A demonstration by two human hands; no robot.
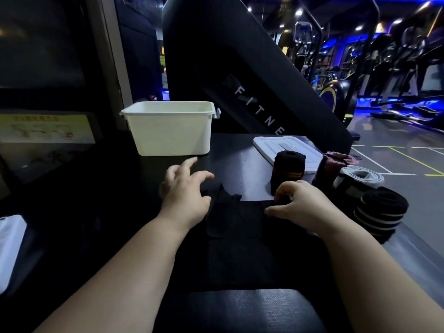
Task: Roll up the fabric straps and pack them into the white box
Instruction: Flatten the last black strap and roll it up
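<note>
Left hand [185,195]: fingers spread and loose, holding nothing, over the left edge of the flat black strap [235,224]. Right hand [302,203]: fingers curled, pinching the strap's far right corner. Strap near centre on the bench [228,150]; white box [170,131] far left, rolled straps [288,169] right.

One white box [168,133], one lid [271,145], four rolled straps [288,169] [336,161] [360,177] [382,212], one flat strap [235,219].
</note>
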